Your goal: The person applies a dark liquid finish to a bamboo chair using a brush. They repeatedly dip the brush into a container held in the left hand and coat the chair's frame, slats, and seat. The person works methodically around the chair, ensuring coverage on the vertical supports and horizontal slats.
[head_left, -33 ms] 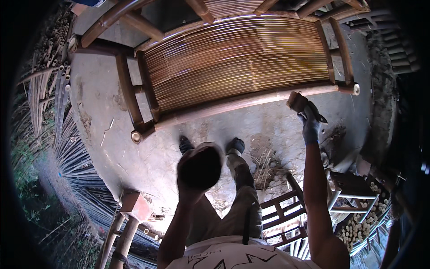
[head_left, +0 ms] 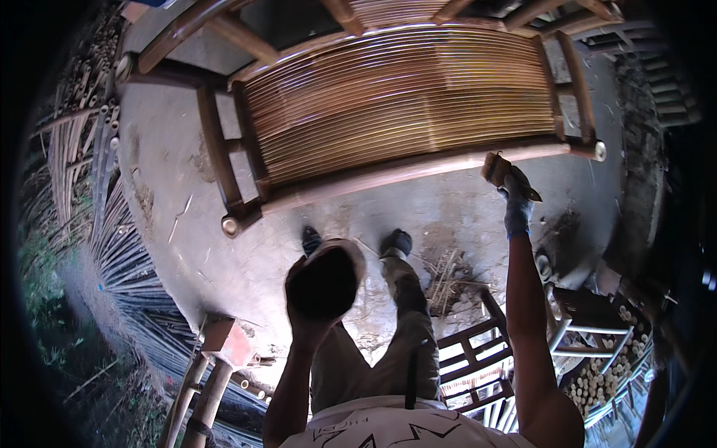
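Observation:
My left hand (head_left: 305, 325) holds up a round tub (head_left: 323, 287) with a dark inside in front of my body; most of its fingers are hidden behind the tub. In my gloved right hand (head_left: 517, 213), closed around its handle, is a wide flat brush (head_left: 494, 170) with tan bristles. The bristles are close to the front bamboo rail (head_left: 403, 170) of a slatted bamboo bench (head_left: 403, 97), near the rail's right end; I cannot tell whether they touch it. The bench seat looks glossy, brown to yellow.
A small dark rack-like bamboo frame (head_left: 474, 351) and a stool (head_left: 594, 317) stand by my right arm, with a pile of cut bamboo (head_left: 597, 384) behind. To my left are a red block on wooden legs (head_left: 228, 343) and bundled bamboo poles (head_left: 134, 261). Dry scraps (head_left: 452, 280) litter the floor.
The tub in my left hand has moved slightly left and lower. My right hand with the brush stays near the front rail. The bench sits slightly further right in view.

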Demonstrator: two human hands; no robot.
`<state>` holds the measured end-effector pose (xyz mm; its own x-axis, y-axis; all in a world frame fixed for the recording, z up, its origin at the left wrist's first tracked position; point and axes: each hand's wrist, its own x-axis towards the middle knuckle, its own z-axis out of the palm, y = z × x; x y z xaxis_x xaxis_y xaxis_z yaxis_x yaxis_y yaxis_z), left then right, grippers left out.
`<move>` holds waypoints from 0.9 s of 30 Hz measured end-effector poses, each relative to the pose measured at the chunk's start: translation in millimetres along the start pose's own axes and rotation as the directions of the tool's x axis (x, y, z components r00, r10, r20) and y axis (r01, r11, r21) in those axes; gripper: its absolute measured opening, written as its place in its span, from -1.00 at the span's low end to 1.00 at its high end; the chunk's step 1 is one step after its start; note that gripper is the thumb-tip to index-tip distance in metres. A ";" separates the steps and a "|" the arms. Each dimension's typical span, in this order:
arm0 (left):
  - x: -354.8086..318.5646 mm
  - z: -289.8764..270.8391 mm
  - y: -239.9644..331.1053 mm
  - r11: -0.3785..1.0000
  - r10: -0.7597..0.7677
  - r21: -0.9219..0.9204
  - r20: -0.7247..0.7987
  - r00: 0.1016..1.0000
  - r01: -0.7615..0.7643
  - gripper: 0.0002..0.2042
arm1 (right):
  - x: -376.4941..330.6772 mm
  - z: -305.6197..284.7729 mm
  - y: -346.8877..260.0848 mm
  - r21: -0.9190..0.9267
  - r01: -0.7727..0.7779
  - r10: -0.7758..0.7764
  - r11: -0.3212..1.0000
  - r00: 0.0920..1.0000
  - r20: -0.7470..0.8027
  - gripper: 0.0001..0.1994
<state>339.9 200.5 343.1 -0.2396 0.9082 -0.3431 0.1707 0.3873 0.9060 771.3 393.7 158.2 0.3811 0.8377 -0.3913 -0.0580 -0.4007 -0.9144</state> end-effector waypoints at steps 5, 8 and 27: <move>-38.1 -128.9 -76.8 0.935 0.061 0.354 -0.261 0.963 0.037 0.11 | -65.2 139.1 74.2 -0.404 0.462 -0.373 0.789 0.884 0.283 -0.74; -51.9 -194.2 -113.0 0.925 0.035 0.366 -0.343 0.939 0.099 0.12 | -134.8 224.1 149.1 -0.629 0.581 -0.332 0.516 0.813 0.478 -0.58; -124.9 -299.2 -194.3 0.934 -0.163 0.203 -0.485 0.859 0.292 -0.21 | -66.0 275.6 192.1 -0.195 -0.087 0.111 0.977 0.987 0.118 -0.92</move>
<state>50.7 -35.7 284.1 -0.6970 0.6405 -0.3225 0.2840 0.6595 0.6960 480.7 363.7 -20.3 0.2609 0.8259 -0.4998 0.0901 -0.5363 -0.8392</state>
